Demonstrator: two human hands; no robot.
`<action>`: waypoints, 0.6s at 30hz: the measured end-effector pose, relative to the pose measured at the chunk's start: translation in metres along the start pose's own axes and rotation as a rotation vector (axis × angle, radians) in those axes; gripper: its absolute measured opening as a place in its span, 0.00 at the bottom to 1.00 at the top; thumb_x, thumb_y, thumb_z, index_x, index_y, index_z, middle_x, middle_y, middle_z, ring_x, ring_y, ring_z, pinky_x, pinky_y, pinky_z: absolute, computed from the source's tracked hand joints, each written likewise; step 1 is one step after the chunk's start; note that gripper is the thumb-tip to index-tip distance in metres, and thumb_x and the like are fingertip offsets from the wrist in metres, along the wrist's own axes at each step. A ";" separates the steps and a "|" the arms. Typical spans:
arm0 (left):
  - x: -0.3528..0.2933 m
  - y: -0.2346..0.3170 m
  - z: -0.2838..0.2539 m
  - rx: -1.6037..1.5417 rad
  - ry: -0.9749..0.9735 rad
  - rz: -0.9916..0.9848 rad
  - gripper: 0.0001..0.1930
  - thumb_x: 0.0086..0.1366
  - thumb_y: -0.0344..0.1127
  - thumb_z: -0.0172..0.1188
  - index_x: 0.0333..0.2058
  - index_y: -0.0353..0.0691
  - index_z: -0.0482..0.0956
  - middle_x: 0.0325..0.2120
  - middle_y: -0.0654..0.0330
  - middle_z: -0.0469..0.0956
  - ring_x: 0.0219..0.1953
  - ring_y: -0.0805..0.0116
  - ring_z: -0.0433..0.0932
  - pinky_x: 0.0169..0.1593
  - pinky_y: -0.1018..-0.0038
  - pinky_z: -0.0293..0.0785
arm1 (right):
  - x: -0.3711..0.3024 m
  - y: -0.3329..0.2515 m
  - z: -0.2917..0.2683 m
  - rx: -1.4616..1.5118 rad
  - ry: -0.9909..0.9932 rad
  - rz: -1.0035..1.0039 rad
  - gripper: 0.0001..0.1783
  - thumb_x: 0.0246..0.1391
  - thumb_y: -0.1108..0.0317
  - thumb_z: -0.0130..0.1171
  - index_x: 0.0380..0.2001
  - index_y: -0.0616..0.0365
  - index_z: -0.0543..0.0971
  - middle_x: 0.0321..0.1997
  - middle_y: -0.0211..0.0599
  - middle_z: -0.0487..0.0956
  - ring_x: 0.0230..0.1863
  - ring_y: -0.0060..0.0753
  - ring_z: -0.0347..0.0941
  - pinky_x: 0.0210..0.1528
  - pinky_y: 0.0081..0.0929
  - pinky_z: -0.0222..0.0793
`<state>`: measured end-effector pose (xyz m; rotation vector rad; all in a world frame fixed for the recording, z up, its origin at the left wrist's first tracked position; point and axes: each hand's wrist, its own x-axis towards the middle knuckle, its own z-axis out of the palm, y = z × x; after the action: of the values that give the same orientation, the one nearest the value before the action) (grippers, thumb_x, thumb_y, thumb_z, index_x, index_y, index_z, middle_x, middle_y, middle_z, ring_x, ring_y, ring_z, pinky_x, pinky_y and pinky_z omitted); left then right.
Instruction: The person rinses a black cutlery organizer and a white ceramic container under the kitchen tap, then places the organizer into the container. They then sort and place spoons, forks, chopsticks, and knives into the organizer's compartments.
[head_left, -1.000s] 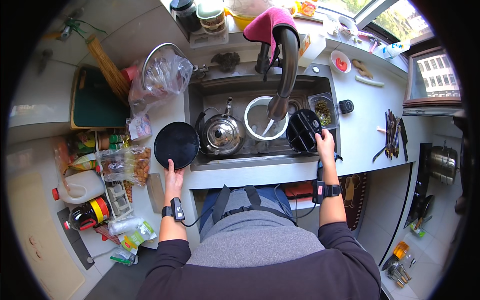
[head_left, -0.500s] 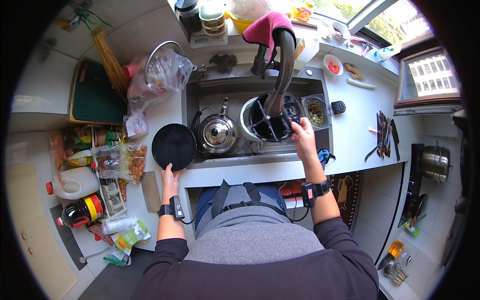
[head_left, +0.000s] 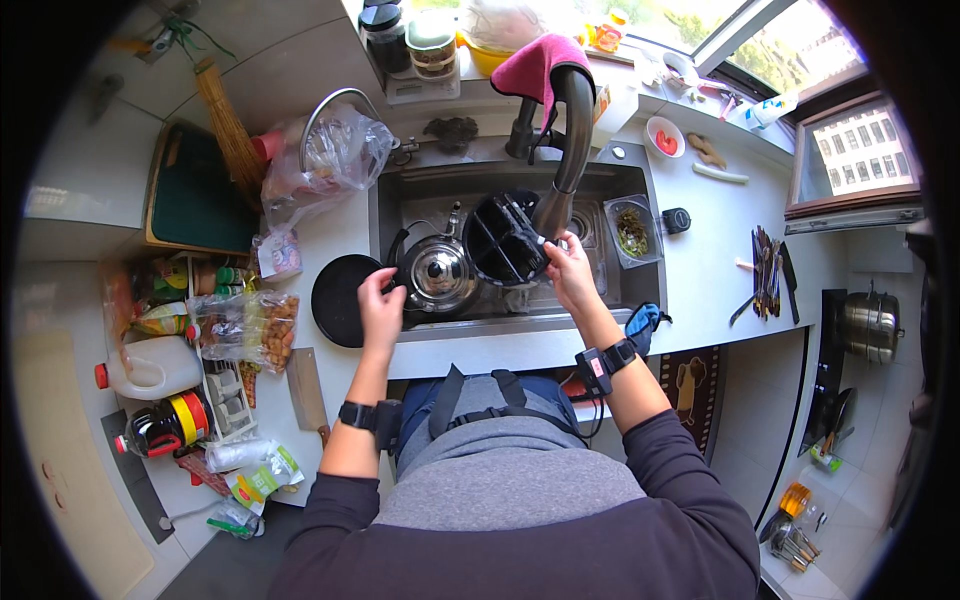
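Observation:
My right hand (head_left: 572, 270) grips the rim of a black round utensil holder (head_left: 487, 238) with dividers inside, tilted above the sink (head_left: 425, 185) under the dark faucet (head_left: 577, 120). My left hand (head_left: 381, 312) hangs in front of a flat black round tray or lid (head_left: 340, 298), its fingers loosely bent and apart with nothing in them. That black disc lies at the sink's left edge. A steel kettle (head_left: 441, 275) stands in the sink between the disc and the holder. A pink cloth (head_left: 535, 72) drapes over the faucet.
In the sink's right end sits a clear tray of greens (head_left: 632, 232). Several knives and other cutlery (head_left: 768, 275) lie on the right counter. A cleaver (head_left: 306, 385) rests on the left counter, near a bag of brown food (head_left: 265, 330). A plastic bag (head_left: 335, 150) stands behind the disc.
My left hand has let go of the black disc and moved right, toward the kettle. My right hand has brought the utensil holder left, and its divided opening now faces me more.

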<state>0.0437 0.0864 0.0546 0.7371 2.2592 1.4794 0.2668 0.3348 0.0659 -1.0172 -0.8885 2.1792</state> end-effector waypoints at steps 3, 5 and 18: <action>0.024 0.012 0.049 0.030 -0.263 0.049 0.26 0.59 0.29 0.62 0.56 0.39 0.69 0.52 0.53 0.68 0.56 0.61 0.69 0.56 0.67 0.69 | 0.003 -0.005 -0.006 -0.159 -0.018 0.008 0.11 0.62 0.71 0.56 0.47 0.54 0.71 0.32 0.23 0.76 0.29 0.09 0.69 0.25 0.10 0.59; 0.040 0.014 0.082 0.065 -0.322 0.033 0.30 0.60 0.33 0.63 0.60 0.39 0.65 0.55 0.49 0.67 0.58 0.57 0.68 0.60 0.66 0.65 | 0.007 -0.008 -0.012 -0.281 0.021 0.010 0.07 0.63 0.67 0.54 0.43 0.55 0.75 0.32 0.22 0.76 0.31 0.11 0.68 0.33 0.13 0.62; 0.037 0.057 0.121 -0.336 -0.739 -0.528 0.07 0.72 0.42 0.50 0.41 0.48 0.70 0.34 0.70 0.70 0.39 0.78 0.67 0.45 0.69 0.66 | 0.037 -0.037 -0.036 -0.680 0.022 -0.049 0.12 0.62 0.65 0.56 0.41 0.64 0.79 0.34 0.26 0.78 0.36 0.17 0.70 0.42 0.19 0.65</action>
<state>0.0930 0.2158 0.0585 0.4276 1.4447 1.0492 0.2834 0.3961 0.0605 -1.2944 -1.6832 1.8414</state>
